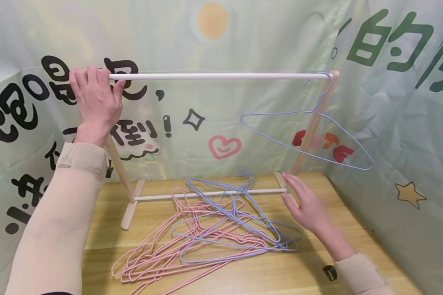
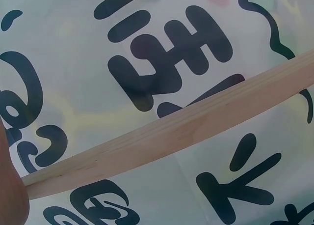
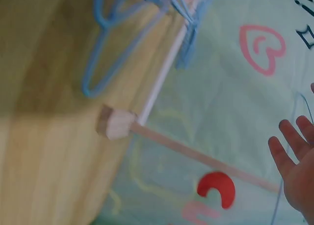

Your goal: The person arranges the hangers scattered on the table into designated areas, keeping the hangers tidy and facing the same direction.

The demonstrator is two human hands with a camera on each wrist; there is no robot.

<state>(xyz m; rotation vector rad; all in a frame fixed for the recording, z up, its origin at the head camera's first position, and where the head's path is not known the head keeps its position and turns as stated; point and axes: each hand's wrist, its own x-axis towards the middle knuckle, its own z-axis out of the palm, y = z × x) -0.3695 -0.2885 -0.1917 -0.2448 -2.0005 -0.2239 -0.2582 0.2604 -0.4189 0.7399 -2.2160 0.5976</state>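
Note:
My left hand (image 1: 97, 92) grips the top left corner of a small wooden rack, with its fingers over the end of the white top rod (image 1: 221, 76). In the left wrist view the rack's left post (image 2: 171, 131) runs slantwise past the edge of that hand. One blue wire hanger (image 1: 280, 112) hangs by its hook at the rod's right end. My right hand (image 1: 306, 205), fingers extended and holding nothing, is by the foot of the right post (image 1: 310, 127). Pink hangers (image 1: 193, 225) lie in a tangled pile on the table, with several blue hangers (image 1: 221, 209) on top.
A white lower rod (image 1: 151, 198) joins the rack's two wooden feet (image 1: 127, 215), behind and partly under the pile. The wooden table (image 1: 103, 254) meets a printed cloth backdrop (image 1: 192, 49) at the back and sides.

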